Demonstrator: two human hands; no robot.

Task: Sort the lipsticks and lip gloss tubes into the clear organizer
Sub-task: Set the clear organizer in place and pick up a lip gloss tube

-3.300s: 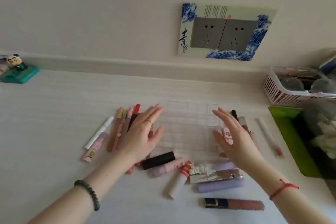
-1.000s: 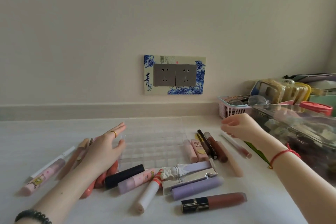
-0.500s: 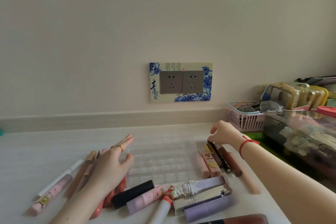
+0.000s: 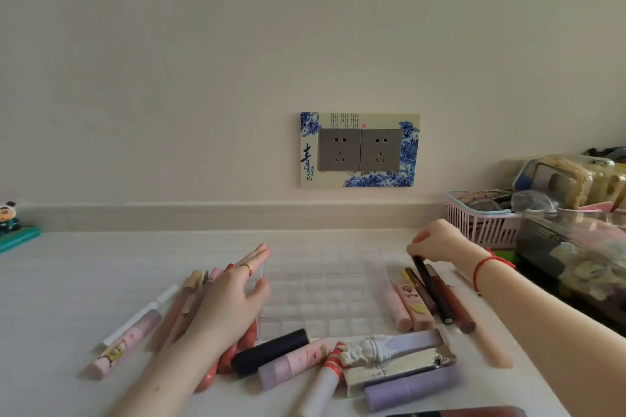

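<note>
Head camera looks down over a white table point(image 4: 84, 264) where the clear organizer point(image 4: 321, 284) sits in the middle, a low grid of small square cells. No tube stands in any cell that shows, so the sorting looks barely begun.

The left hand point(image 4: 230, 301) lies flat at the organizer's left wall, fingers straight and close together and the thumb against the near-left edge. It holds nothing. I judge it is there to brace the light tray so it does not slide when a tube goes in.

The right hand point(image 4: 437, 240) reaches to the far right corner with its fingers curled, pinching the far end of a slim black gloss tube point(image 4: 432, 288). That tube lies just right of the organizer in a tight row with two pink tubes point(image 4: 415, 305) and a brown gloss tube point(image 4: 454, 305). Taking it by the end probably lets the fingers clear its close neighbours and tip it upright for a cell. Whether it has left the table I cannot tell.

More tubes lie loose along the near edge, among them a black lipstick point(image 4: 271, 350) and a lilac tube point(image 4: 406, 389), and others lie partly under the left hand. A pink basket point(image 4: 481, 227) stands at the far right.
</note>
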